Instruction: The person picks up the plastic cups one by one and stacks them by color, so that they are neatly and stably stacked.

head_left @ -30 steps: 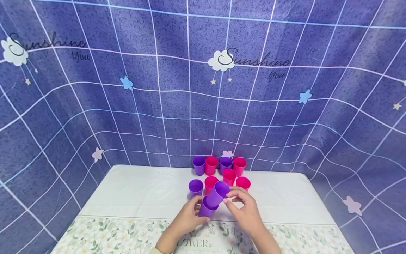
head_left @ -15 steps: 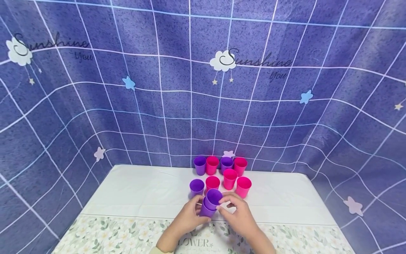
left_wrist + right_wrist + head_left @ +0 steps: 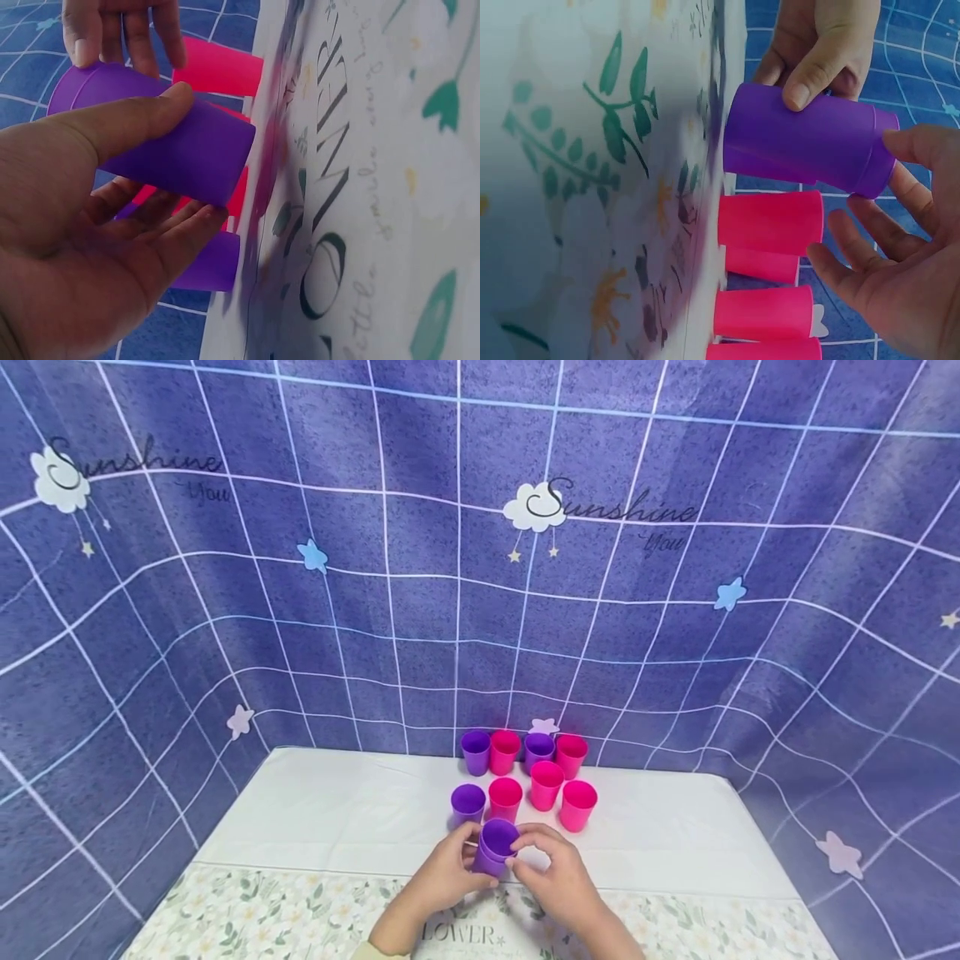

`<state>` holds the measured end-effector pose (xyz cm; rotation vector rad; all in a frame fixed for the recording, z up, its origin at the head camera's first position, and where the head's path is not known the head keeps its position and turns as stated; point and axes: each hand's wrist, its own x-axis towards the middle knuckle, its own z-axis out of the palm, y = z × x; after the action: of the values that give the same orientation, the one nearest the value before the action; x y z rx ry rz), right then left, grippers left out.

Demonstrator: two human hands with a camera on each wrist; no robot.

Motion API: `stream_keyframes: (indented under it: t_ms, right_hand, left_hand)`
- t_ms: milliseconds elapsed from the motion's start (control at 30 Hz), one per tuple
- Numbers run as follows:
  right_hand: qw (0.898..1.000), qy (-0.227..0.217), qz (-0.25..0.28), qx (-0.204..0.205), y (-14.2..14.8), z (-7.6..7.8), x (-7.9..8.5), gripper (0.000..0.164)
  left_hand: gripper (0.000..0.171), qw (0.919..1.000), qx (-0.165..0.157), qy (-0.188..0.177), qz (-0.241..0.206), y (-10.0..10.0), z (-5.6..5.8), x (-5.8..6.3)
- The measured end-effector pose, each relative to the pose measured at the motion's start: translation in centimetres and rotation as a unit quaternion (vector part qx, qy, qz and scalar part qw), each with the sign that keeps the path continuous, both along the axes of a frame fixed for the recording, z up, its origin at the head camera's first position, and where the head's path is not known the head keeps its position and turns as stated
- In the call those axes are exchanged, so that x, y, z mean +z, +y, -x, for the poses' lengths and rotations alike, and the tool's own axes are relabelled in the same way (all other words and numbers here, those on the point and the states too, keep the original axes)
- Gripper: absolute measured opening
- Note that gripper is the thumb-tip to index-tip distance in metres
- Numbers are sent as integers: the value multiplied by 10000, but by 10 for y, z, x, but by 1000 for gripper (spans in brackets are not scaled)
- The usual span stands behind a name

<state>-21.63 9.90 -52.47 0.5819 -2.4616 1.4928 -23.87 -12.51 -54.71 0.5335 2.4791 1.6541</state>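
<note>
Two purple plastic cups are nested together in front of me, slightly tilted. My left hand (image 3: 444, 872) grips the outer purple cup (image 3: 799, 135), its thumb along one side and fingers around the other. Only a narrow band at the rim of the inner purple cup (image 3: 886, 154) stands out above the outer one. At that rim, my right hand (image 3: 557, 870) pinches the inner cup between thumb and fingertips. In the left wrist view the base of the outer purple cup (image 3: 202, 157) appears held just off the table.
Behind the hands stand several upright cups, among them a purple cup (image 3: 468, 803), a pink cup (image 3: 506, 798) and another pink cup (image 3: 578, 807). A back row near the curtain (image 3: 420, 677) mixes purple and pink. White cloth (image 3: 337, 810) and a floral strip (image 3: 262, 910) cover the table.
My right hand has moved down and left, lowering the inner purple cup into the outer one until just its rim shows. My left hand has stayed nearly still.
</note>
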Motion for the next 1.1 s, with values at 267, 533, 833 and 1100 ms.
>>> stream_keyframes:
  t_ms: [267, 533, 833, 1100]
  right_hand:
    - [9997, 228, -9, -56, -5, 0, -2, 42]
    - [9961, 287, 569, -610, -12, 2, 1, 41]
    - [9975, -305, 560, -293, -23, 18, -8, 40]
    - [9964, -514, 648, 188, -38, 26, -12, 48]
  left_hand:
    - [68, 9999, 18, -82, 125, -4, -1, -2]
    - [73, 9988, 46, -213, 449, -12, -1, -3]
    - [75, 9968, 34, -65, 800, -22, -1, 0]
    - [85, 9959, -91, -10, 896, -37, -5, 10]
